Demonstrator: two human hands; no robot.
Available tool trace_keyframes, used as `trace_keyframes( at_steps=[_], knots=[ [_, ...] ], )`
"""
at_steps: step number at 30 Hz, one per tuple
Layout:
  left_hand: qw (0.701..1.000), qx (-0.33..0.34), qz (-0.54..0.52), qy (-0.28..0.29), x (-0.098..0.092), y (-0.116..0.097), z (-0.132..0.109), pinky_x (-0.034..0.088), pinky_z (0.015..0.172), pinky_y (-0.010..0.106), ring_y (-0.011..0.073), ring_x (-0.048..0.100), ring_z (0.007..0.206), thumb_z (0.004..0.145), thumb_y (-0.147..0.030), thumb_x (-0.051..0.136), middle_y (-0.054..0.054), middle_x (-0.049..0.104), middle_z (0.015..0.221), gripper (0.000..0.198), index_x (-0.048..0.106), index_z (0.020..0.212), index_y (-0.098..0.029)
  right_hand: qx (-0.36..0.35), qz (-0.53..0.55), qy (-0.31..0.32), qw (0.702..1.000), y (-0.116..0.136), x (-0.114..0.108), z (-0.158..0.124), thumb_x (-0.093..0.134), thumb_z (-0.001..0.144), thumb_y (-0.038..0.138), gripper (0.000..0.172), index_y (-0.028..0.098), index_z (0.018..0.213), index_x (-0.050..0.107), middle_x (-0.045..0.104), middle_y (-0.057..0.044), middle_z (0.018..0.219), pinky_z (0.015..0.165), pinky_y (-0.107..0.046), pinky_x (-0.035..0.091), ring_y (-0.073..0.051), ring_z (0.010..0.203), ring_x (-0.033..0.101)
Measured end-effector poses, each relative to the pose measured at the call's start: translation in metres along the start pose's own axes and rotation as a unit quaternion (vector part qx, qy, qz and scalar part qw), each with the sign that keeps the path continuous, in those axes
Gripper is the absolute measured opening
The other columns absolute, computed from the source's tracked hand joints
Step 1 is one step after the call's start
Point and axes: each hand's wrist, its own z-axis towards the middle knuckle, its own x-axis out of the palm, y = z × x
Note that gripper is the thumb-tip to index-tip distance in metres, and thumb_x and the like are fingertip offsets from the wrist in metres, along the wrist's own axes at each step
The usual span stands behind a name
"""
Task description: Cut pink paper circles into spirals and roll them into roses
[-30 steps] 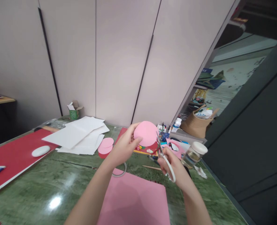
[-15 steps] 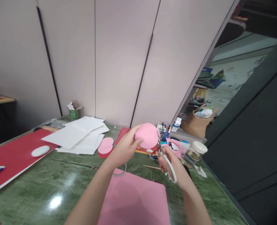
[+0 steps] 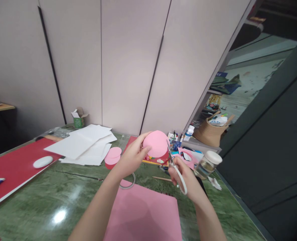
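Note:
My left hand [image 3: 132, 157] pinches a pink paper circle [image 3: 156, 144] by its left edge, thumb in front and fingers behind, above the table. In my right hand [image 3: 182, 172] is a pair of white-handled scissors [image 3: 180, 180], their blades pointing up at the circle's right edge. Whether the blades are closed on the paper is too small to tell. Below my hands lies a large pink paper sheet [image 3: 145, 214], with a roll of tape [image 3: 127, 185] at its upper left corner. More pink circles [image 3: 113, 153] lie left of my left hand, over a red piece.
White sheets [image 3: 80, 142] and a red board [image 3: 15, 164] with a white oval object [image 3: 43, 162] occupy the left. At right stand a lidded jar [image 3: 207, 164], a white bottle [image 3: 188, 133] and a woven basket [image 3: 210, 134]. A pencil-like stick [image 3: 162, 178] lies mid-table.
The pink circle and both hands have shifted slightly left and turned a little. The scissors stay at the circle's right edge. Things on the table have not moved.

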Motion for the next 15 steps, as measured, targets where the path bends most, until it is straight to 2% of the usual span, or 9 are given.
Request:
trace_keyframes(
  at_steps=[5,8,15],
  knots=[
    [1.0,0.001,-0.007,-0.007,-0.002,-0.002,0.0,0.044,0.087,0.031,0.0183,0.055,0.098,0.085,-0.026,0.041,0.005,0.047,0.13,0.047,0.036,0.131,-0.025,0.007,0.033,0.014,0.999,-0.005,0.001,0.001,0.047,0.082,0.037,0.024,0.023,0.072,0.031,0.034,0.011,0.049,0.041,-0.019,0.026,-0.006,0.041,0.031],
    [1.0,0.01,-0.009,-0.015,-0.002,-0.001,0.0,0.042,0.091,0.032,0.02,0.051,0.108,0.085,-0.026,0.041,0.005,0.047,0.13,0.046,0.037,0.131,-0.024,0.008,0.04,0.019,0.999,-0.008,0.002,0.001,0.048,0.082,0.038,0.024,0.023,0.072,0.03,0.033,0.011,0.048,0.041,-0.019,0.025,-0.006,0.04,0.03],
    [1.0,0.016,0.005,-0.01,-0.003,-0.001,0.0,0.038,0.096,0.032,0.0213,0.042,0.12,0.087,-0.028,0.039,0.005,0.043,0.135,0.045,0.036,0.132,-0.022,0.007,-0.005,0.014,1.0,0.005,0.0,-0.001,0.047,0.082,0.038,0.025,0.023,0.071,0.03,0.035,0.011,0.048,0.042,-0.019,0.025,-0.006,0.041,0.031]
  ],
)
